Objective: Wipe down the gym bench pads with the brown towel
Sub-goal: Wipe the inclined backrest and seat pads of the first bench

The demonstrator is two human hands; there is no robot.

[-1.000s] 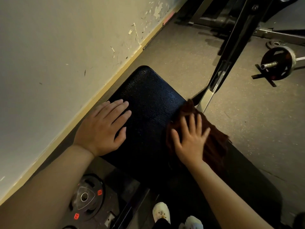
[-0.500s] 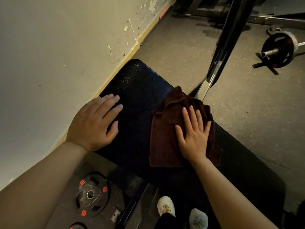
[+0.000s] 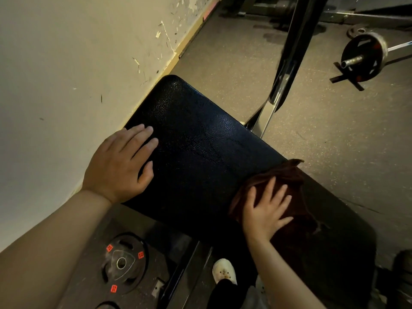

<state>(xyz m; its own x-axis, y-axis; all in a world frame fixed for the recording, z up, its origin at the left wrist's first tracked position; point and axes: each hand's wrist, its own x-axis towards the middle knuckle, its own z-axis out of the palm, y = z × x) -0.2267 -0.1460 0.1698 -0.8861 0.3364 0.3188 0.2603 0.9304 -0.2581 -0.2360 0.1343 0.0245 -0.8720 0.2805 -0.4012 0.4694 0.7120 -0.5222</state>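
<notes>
Right hand (image 3: 266, 209), fingers spread wide and flat, presses the brown towel (image 3: 287, 188) on the black bench pad (image 3: 200, 148), at the pad's right edge, near side. Towel bunched under and beyond the palm. Left hand (image 3: 121, 165) lies open and flat on the pad's left edge, next to the wall (image 3: 66, 74). Weight plate (image 3: 123, 262) on the floor, near left.
</notes>
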